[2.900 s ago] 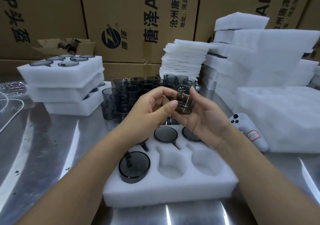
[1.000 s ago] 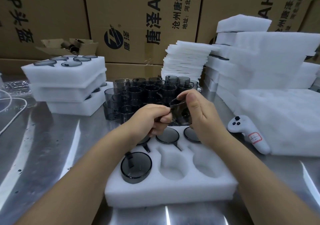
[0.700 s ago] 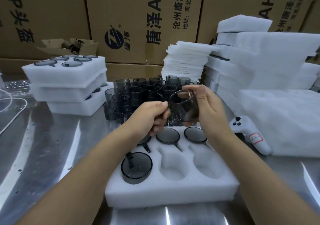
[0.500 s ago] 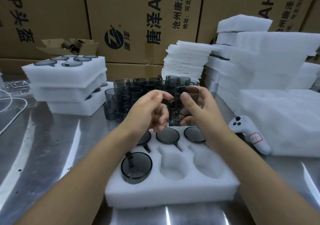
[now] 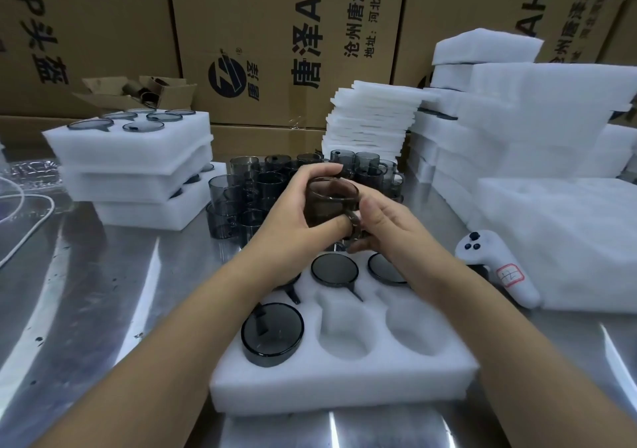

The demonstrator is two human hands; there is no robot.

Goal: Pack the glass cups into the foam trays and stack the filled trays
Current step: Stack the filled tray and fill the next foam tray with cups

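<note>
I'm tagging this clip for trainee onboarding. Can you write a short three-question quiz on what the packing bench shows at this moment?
1. True or false: the left hand and the right hand both hold one glass cup above the foam tray.
2. Where does the white controller lie? A: left of the tray. B: right of the tray. C: on top of the tray.
3. How many pockets in the tray's front row are empty?

Key: 1 true; 2 B; 3 two, the middle and right ones.
</note>
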